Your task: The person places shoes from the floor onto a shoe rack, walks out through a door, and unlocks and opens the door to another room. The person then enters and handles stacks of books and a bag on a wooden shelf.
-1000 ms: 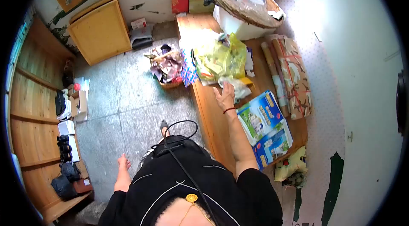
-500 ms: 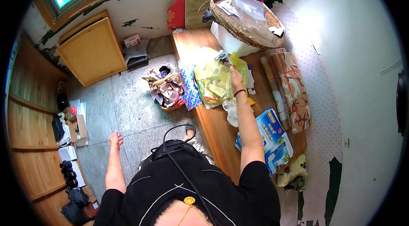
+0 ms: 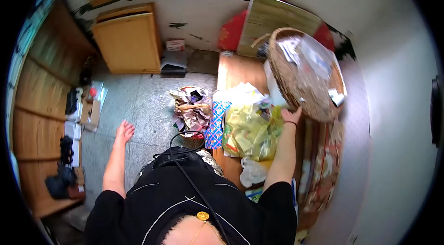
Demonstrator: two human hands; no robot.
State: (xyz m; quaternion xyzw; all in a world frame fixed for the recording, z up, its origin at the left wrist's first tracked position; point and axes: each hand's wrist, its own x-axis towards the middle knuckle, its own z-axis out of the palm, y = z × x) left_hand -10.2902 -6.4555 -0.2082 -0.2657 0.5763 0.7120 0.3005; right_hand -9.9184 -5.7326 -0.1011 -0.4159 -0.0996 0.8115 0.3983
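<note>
My right hand (image 3: 291, 115), with a dark red band at the wrist, is at the right edge of a translucent yellow plastic bag (image 3: 249, 129). Just above it is the lower rim of a round woven basket tray (image 3: 286, 83). Its fingertips are hidden, so I cannot tell whether it grips the bag or the rim. The bag bulges with things I cannot make out and lies on a wooden surface (image 3: 231, 67). Over the floor at left, my left hand (image 3: 124, 131) is open, fingers slightly curled and holding nothing.
A wicker basket (image 3: 192, 111) full of crumpled wrappers stands beside blue patterned paper (image 3: 215, 125). A white plastic bag (image 3: 252, 173) lies near my right forearm. Wrapped rolls (image 3: 323, 162) are along the right wall. Wooden panels (image 3: 127, 44) lean below the window; shelving (image 3: 41, 115) is at left.
The view has shifted and turned, so the room sits differently in it. My right hand, earlier closed on the yellow bag's raised edge, is now nearer the basket tray's rim. My left hand stays open.
</note>
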